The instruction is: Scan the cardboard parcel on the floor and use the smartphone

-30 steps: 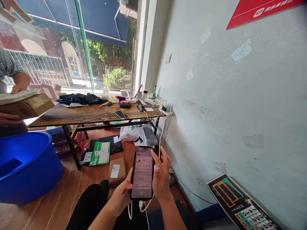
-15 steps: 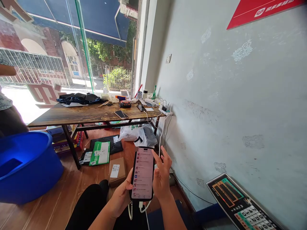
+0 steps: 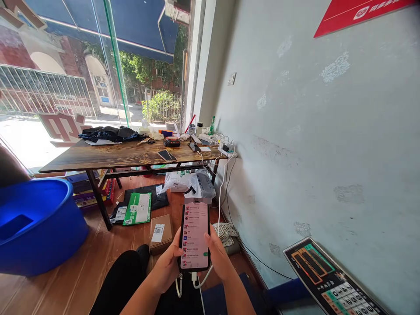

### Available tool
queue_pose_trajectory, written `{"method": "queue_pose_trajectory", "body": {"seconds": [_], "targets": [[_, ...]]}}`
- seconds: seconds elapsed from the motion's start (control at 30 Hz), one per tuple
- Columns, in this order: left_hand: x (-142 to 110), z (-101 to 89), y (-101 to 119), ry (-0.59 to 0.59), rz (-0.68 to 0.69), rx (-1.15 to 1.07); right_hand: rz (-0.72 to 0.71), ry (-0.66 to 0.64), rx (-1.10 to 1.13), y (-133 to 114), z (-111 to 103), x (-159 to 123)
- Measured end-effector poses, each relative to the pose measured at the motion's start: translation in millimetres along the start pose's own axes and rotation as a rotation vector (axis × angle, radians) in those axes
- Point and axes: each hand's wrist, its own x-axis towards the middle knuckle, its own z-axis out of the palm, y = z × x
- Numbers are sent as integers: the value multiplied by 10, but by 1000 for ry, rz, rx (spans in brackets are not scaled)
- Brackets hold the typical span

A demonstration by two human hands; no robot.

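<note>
- smartphone (image 3: 196,236), one, upright in view, screen lit with a list of entries; held above the lap, in front of the tabletop (image 3: 124,153).
- left hand (image 3: 167,264): closed around the phone's left side, thumb over the screen edge.
- right hand (image 3: 219,258): closed along the opposite side, thumb at the screen's right edge.
- step in hand, as judged: two-handed holding and viewing of the list. shifting the phone would call for a steady grip and slack in the cord; a touch on the screen would need one thumb free.
- white cable (image 3: 194,277), its plug just below the phone; a pale loop (image 3: 179,286) hangs beside it.
- on the tabletop: second phone (image 3: 166,156), face up near the front edge; black plastic (image 3: 111,133), crumpled; power strip (image 3: 229,151) near the wall, crowded with cords.
- on the floor: brown carton (image 3: 161,232), labelled; green-and-white parcel (image 3: 138,208); blue tub (image 3: 42,245), cut off at left.
- keypad device (image 3: 328,275), cut off at lower right; red sign (image 3: 364,15), cut off at top.
- hard to make out: screen text, too small; strip at the phone's top, blurred; fingers behind the phone, hidden; dark blurred shape (image 3: 11,168) at the left edge, uncertain; whether plug and phone meet, cannot tell.
</note>
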Motion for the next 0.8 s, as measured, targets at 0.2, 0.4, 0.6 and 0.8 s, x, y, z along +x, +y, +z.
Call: {"method": "queue_pose_trajectory", "body": {"seconds": [0.2, 0.4, 0.6, 0.8], "targets": [[-5, 91, 83, 48, -4, 78, 29, 52, 132, 170, 17, -63], [10, 125, 65, 87, 11, 186, -10, 36, 35, 188, -25, -78], [4, 100, 89, 31, 17, 108, -61, 49, -85, 195, -37, -80], [4, 90, 91, 75, -13, 49, -81, 15, -68, 212, -45, -62]]}}
